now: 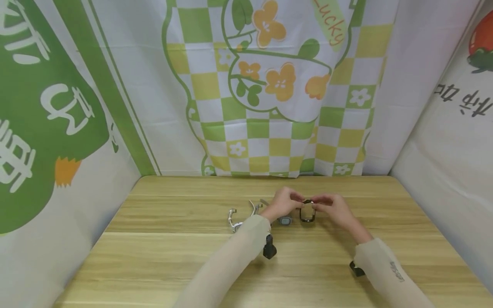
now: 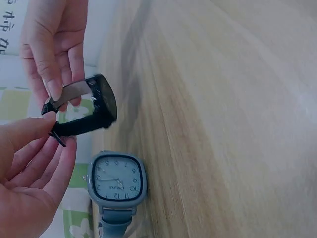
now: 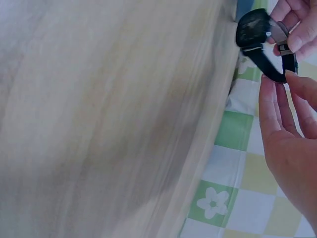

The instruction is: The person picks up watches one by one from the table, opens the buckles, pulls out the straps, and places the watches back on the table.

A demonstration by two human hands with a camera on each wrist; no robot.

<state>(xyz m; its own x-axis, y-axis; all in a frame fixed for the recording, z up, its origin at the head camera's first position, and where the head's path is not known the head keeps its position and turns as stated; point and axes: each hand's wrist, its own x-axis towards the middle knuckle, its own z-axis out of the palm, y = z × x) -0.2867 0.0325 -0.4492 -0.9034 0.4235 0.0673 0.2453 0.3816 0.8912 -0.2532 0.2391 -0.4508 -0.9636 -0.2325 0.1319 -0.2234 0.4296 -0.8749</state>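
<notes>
Both hands hold a black wristwatch (image 1: pixel 307 220) above the far part of the table, its strap bent round into a loop. My left hand (image 1: pixel 283 202) pinches the strap at the buckle end between thumb and fingers. On the other side, my right hand (image 1: pixel 337 209) pinches the strap too. In the right wrist view the square dark face (image 3: pixel 252 29) hangs away from the fingers. Beside the left hand lies a grey-blue watch (image 2: pixel 118 178) with a rounded square dial and its strap. Whether the black strap is fastened, I cannot tell.
Left of the left forearm a pale watch (image 1: pixel 236 226) with a curved white strap lies on the wooden table (image 1: pixel 161 265), partly hidden by the sleeve. A checked, flowered curtain (image 1: pixel 269 147) hangs along the table's far edge.
</notes>
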